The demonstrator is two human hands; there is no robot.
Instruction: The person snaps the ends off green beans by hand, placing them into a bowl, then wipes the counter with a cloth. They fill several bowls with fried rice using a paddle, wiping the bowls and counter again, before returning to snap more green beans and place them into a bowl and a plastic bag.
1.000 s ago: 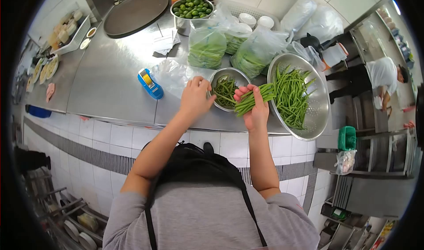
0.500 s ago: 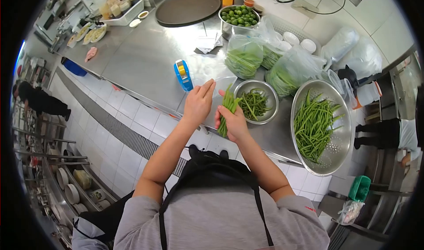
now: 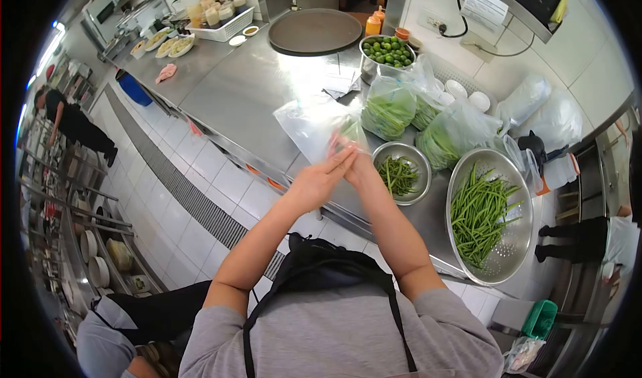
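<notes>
Plastic bag (image 3: 309,125) touches flat left hand (image 3: 321,179); grip of right hand (image 3: 362,167) blurred.

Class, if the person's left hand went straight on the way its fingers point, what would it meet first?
Most likely the right hand at the clear plastic bag, just beyond the left hand; overlap hides the exact contact.

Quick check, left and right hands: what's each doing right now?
Left hand: open, fingers straight against the clear plastic bag.
Right hand: at the bag, blurred and partly hidden; grip cannot be told.
</notes>
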